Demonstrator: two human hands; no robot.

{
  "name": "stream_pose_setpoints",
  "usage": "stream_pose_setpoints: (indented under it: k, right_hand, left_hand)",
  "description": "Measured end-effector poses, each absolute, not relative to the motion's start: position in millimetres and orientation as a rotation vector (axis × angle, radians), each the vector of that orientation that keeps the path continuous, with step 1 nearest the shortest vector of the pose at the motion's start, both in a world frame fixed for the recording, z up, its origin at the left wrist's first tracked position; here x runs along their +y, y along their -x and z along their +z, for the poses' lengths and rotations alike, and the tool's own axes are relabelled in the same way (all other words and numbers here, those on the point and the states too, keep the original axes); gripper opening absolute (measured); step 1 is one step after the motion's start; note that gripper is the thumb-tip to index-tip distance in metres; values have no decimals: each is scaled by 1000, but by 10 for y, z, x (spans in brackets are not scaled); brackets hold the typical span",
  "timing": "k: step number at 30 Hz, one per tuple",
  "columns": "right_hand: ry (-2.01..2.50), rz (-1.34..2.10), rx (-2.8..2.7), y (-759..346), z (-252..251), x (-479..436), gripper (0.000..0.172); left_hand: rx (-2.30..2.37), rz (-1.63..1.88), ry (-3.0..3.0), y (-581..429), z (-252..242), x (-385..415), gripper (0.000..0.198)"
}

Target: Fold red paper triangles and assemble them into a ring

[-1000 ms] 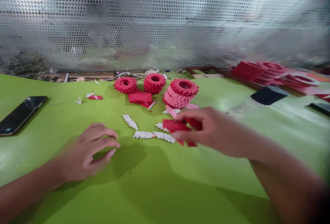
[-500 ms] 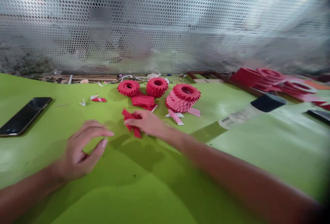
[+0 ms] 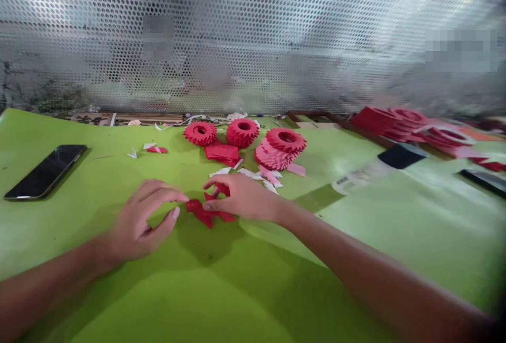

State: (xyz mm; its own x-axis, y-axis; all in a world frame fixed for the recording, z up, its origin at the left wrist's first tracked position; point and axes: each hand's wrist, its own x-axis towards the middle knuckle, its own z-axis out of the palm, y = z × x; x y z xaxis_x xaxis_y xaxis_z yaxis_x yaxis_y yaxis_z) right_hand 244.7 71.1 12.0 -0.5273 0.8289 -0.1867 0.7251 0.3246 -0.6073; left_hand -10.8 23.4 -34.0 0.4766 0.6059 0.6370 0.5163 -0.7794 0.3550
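Observation:
Red folded paper pieces (image 3: 201,212) are pinched between the thumb and fingers of my right hand (image 3: 249,198), low over the green tabletop. Several pointed ends stick out, and my fingers hide part of them. My left hand (image 3: 148,222) is open, its thumb and index finger apart. Its index fingertip comes up to the left end of the red paper; whether it touches, I cannot tell. Just behind my right hand lie a stack of red paper (image 3: 222,152) and white paper scraps (image 3: 271,187).
Behind stand toothed paper rings: a red one (image 3: 200,133), another red ring (image 3: 242,133) and a red-and-pink stack (image 3: 276,153). A phone (image 3: 45,172) lies left, a clear dark-ended cylinder (image 3: 369,172) right. More red rings (image 3: 389,121) are piled far right, before a perforated metal panel (image 3: 253,37).
My right hand has come closer to me and slightly right, with the red paper in it. My left hand has moved right, up to the paper. White scraps behind the right hand now show.

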Motion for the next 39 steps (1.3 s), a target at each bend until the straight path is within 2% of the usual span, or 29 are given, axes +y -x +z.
stream_pose_setpoints:
  k: [2, 6, 9, 12, 16, 18, 25, 30, 35, 39]
  right_hand:
    - [1540, 898, -2330, -2486, 140, 676, 48]
    - [1643, 825, -2162, -2629, 175, 640, 27]
    - [1525, 903, -2173, -2705, 188, 614, 33]
    - [1383, 1039, -2150, -2733, 183, 596, 40]
    - [1400, 1093, -2129, -2740, 163, 576, 49]
    - [1411, 1055, -2117, -2737, 153, 561, 48]
    - [1369, 1191, -1925, -2700, 114, 542, 30]
    - [1431, 1173, -1993, -2681, 92, 584, 43]
    - [1521, 1128, -1904, -2688, 83, 611, 48]
    - [1474, 1103, -1855, -2692, 55, 621, 46]
  left_hand:
    - [1113, 1056, -2559, 103, -326, 235, 22]
    - [1311, 677, -2540, 35, -313, 257, 37]
    - [1325, 439, -2630, -46, -321, 292, 46]
    - [1263, 340, -2695, -93, -325, 315, 35]
    - [1199, 409, -2647, -85, -292, 317, 22]
    - [1194, 486, -2522, -66, -269, 313, 20]
    - [1291, 807, -1832, 18, -232, 298, 38]
    - [1283, 881, -1594, 58, -217, 320, 40]
    - [1217, 915, -1494, 108, -283, 366, 26]
    - [1101, 1021, -1454, 150, -346, 385, 28]
